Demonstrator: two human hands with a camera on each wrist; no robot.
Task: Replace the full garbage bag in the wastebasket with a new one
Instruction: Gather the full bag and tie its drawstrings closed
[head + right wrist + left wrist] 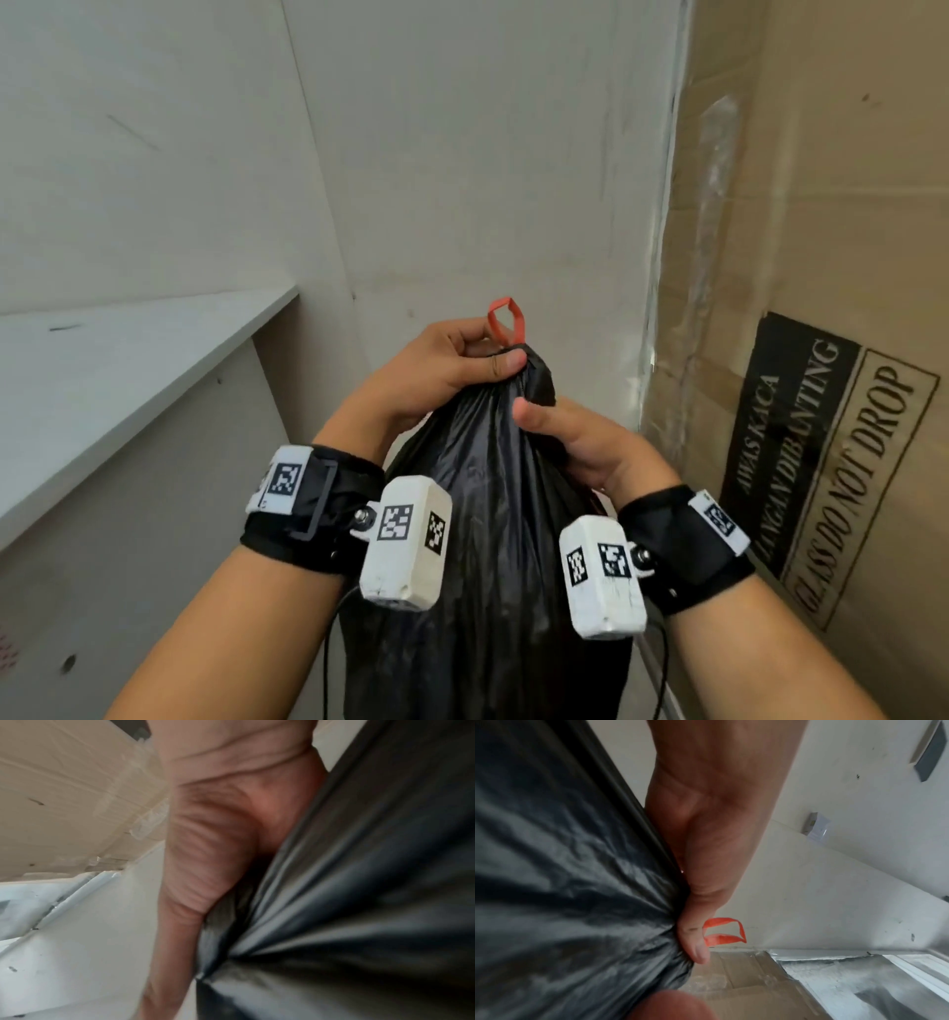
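Observation:
A full black garbage bag (493, 539) hangs upright between my forearms, its top gathered into a neck. My left hand (462, 362) grips that neck at the very top, thumb across the front. A red drawstring loop (506, 319) sticks up just behind its fingers; the left wrist view shows the red loop (725, 932) beside my thumb and the bag (564, 882) bunched under it. A little lower, my right hand (570, 437) wraps the neck from the right side. The right wrist view is blurred, with the palm against the bag (359, 882). The wastebasket is hidden.
A white shelf (128, 370) juts out at the left, with white walls behind. A tall cardboard box (821, 360) printed "GLASS DO NOT DROP" stands close on the right. The bag hangs in the narrow gap between them.

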